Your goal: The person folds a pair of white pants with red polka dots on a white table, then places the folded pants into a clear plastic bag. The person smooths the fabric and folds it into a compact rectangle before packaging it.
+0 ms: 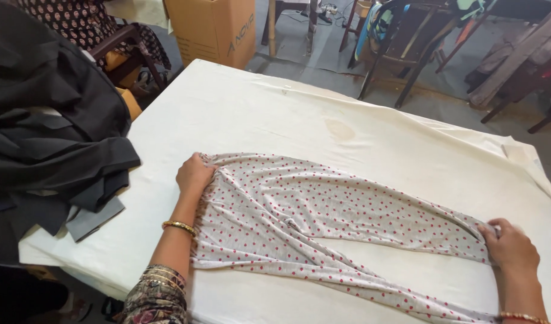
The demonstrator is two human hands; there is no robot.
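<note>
The grey trousers with red dots [323,210] lie flat and spread across the desk [275,114], which is covered with a cream cloth, waistband toward the left and legs running to the right. The left hand [194,174] is closed on the gathered waistband, while the right hand [510,247] is closed on the end of the upper trouser leg near the desk's right edge; the two hands are well apart. A pile of dark grey garments [47,132] rests on the desk's left side, and a cardboard box [212,27] and wooden chairs [407,42] stand on the floor beyond.
</note>
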